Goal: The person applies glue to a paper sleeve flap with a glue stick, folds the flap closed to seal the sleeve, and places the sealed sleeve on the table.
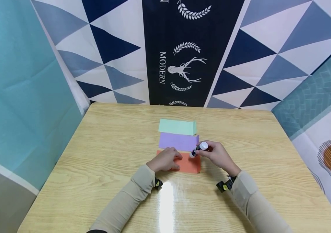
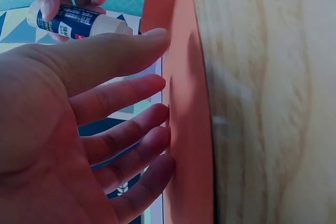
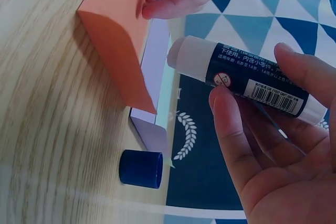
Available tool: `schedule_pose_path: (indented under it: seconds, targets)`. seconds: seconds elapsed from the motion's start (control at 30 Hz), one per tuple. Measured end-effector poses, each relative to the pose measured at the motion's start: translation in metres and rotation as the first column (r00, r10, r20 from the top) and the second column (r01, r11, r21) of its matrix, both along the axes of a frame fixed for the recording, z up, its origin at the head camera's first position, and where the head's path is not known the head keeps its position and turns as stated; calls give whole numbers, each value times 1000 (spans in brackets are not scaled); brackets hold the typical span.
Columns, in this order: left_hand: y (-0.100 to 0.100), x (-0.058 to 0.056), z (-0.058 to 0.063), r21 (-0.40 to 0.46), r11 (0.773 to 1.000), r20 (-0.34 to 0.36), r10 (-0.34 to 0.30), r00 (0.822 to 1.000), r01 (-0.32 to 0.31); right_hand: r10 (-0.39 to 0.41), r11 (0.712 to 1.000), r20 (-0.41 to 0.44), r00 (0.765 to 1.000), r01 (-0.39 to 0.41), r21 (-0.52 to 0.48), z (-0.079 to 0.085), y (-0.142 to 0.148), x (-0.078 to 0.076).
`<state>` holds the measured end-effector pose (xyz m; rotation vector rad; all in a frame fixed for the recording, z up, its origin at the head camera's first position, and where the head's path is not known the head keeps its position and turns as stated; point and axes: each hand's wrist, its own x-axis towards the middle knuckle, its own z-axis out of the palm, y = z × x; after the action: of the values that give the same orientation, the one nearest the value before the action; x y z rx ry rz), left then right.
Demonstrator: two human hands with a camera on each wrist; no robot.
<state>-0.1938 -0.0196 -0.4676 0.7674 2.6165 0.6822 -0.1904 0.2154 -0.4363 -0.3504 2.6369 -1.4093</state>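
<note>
My right hand grips an uncapped glue stick with a dark blue label, its white end tilted down toward an orange sheet of paper. In the right wrist view the glue tip stands a little apart from that paper, which has a folded-up flap along one end. My left hand rests its fingertips on the orange paper, fingers spread. Beyond lie a purple paper and a mint green paper, each with its right end folded up.
A dark blue glue cap stands on the wooden table near the purple paper's folded end. Patterned cloth hangs behind the table, and a teal sheet is at the left.
</note>
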Motion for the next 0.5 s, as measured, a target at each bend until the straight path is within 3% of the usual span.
schedule_pose_path:
  seconds: [0.5]
  targets:
    - [2,-1,2,-131,984,-127,-140,982,123,26,986,-80,996,-12,169,-1,-3,0]
